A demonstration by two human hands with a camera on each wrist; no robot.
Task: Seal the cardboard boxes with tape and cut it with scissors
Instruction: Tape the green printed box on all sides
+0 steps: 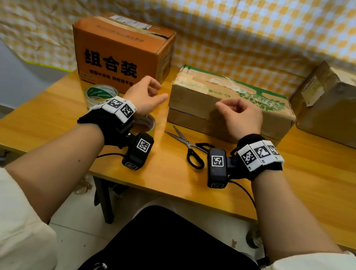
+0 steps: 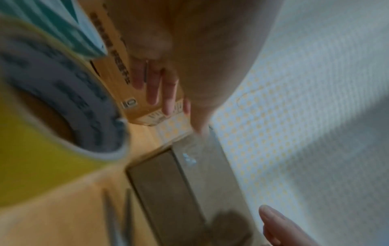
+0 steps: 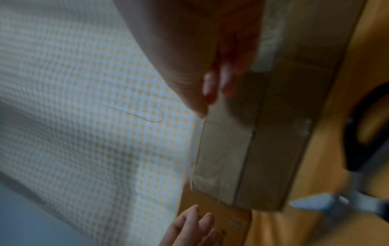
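Note:
A low brown box with green print and old clear tape lies mid-table. My right hand hovers over its front edge and my left hand hovers just left of it. Both have loosely curled fingers and hold nothing. Black-handled scissors lie slightly spread on the table in front of the box. A green-cored tape roll sits left of my left wrist, and a second roll is half hidden under it. The left wrist view shows a tape roll close by and relaxed fingers. The right wrist view shows the box below the fingers.
An orange box with black lettering stands at the back left. A larger brown box stands at the far right. A yellow checked cloth hangs behind the wooden table. The table's front edge runs just above my lap.

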